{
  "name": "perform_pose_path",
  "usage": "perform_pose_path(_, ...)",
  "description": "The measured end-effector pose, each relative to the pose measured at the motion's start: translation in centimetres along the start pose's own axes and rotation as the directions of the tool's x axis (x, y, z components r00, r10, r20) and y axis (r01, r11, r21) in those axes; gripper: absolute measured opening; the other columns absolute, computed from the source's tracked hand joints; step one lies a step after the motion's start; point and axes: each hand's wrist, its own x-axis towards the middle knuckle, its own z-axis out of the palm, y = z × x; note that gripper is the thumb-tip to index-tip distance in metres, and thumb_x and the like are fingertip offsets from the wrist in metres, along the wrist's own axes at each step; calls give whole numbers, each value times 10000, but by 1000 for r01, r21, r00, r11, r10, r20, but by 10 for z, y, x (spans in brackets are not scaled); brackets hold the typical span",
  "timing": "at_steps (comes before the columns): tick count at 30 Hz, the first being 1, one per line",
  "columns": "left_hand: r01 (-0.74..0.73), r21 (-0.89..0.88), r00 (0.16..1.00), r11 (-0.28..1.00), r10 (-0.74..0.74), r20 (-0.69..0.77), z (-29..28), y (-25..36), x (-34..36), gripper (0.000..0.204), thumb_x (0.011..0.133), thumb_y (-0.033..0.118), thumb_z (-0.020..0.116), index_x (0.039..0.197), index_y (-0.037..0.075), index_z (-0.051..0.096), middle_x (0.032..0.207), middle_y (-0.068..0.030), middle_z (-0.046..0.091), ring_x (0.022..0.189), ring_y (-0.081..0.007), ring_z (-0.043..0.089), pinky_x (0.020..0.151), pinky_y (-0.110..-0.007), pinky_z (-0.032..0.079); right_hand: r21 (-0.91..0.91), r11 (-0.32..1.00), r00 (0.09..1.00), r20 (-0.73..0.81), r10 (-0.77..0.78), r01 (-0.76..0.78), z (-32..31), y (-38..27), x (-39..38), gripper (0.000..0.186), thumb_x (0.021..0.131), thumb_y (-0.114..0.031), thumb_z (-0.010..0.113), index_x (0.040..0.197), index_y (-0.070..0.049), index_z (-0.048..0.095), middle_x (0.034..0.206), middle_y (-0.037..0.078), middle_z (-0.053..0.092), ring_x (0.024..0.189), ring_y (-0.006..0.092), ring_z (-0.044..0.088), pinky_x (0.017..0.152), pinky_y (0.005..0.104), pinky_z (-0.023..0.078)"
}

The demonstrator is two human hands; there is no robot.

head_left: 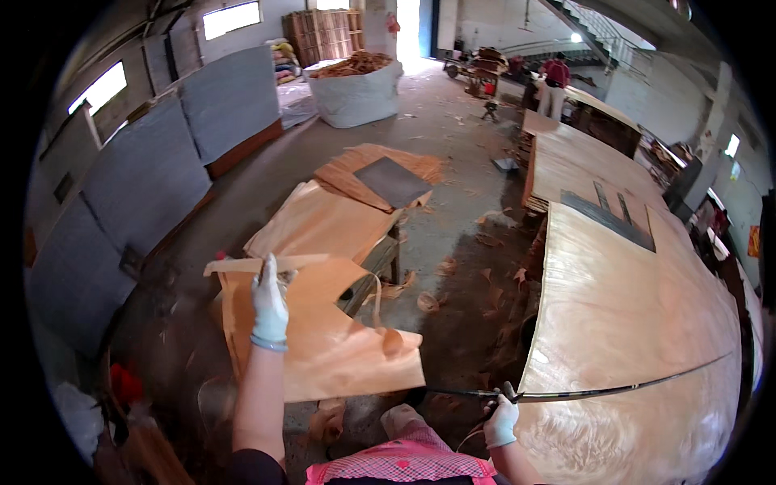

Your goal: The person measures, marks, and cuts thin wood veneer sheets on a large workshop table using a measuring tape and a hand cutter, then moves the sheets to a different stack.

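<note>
My left hand (270, 299), in a white glove, is closed on the top edge of a torn orange veneer sheet (331, 360), which has a narrow strip along its top and a curled strip at its ragged right side. My gloved right hand (501, 419) grips a long, thin dark rod (606, 390) that reaches across a pale stack of large wood sheets (614, 307) on the right. A stack of orange veneer (315, 218) lies beyond my left hand on a low support, with a dark square (392, 179) on top.
Grey boards (145, 170) stand along the left. A large white sack (354, 101) of wood scraps sits at the back, with veneer scraps (489, 238) on the floor (440, 153). A person (554, 81) in red stands beside farther stacks. A dark strip piece (606, 226) rests on the right stack.
</note>
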Motion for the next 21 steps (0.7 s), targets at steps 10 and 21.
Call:
perform_pose_path(10, 156, 115, 987, 981, -158, 13, 31, -97, 238, 637, 919, 526, 577, 1357, 71, 494, 1224, -82, 605, 1050, -177, 584, 938, -312, 443, 32, 995, 995, 30, -100, 99, 94, -63, 113, 425, 939, -43, 496, 1362, -91, 501, 1046, 78, 632, 563, 89, 491, 490, 245, 447)
perform_pose_path(21, 66, 282, 995, 957, -42, -93, 37, -200, 341, 751, 963, 562, 415, 1504, 62, 270, 1522, -155, 338, 1430, -231, 273, 1157, -342, 201, 33, 996, 996, -53, -76, 78, 153, -102, 210, 410, 915, 1, 499, 1318, -64, 543, 1000, 97, 661, 558, 127, 500, 483, 299, 457)
